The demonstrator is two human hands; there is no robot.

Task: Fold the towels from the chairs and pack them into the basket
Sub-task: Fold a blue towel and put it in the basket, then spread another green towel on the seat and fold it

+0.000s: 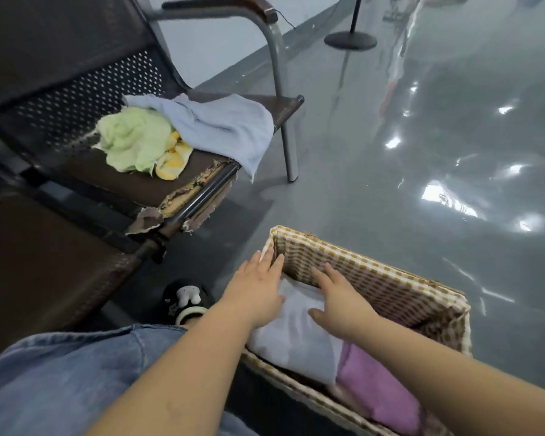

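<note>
Both hands, left hand [255,290] and right hand [340,299], press white towel [291,333]; no legible writing, perhaps blur.

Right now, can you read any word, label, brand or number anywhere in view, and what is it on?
None can be read.
Basket: checked lining only, no label showing.
Towels on the chair: no tag or print visible.
Folded towels in the basket: plain.
Shoe: a white figure, no lettering.
Floor: blurred reflections, unreadable.

My rectangular woven basket [390,287] is lined in brown-and-cream gingham, with a folded pale grey-white towel [296,335] beside a folded pink towel [381,388]. On the worn dark brown perforated chair [114,180] lie a crumpled light green towel [132,136], a yellow cloth [173,158] and a pale blue towel [224,124]. My trousers [60,372] are faded blue denim, over a glossy grey floor [422,171].
</note>
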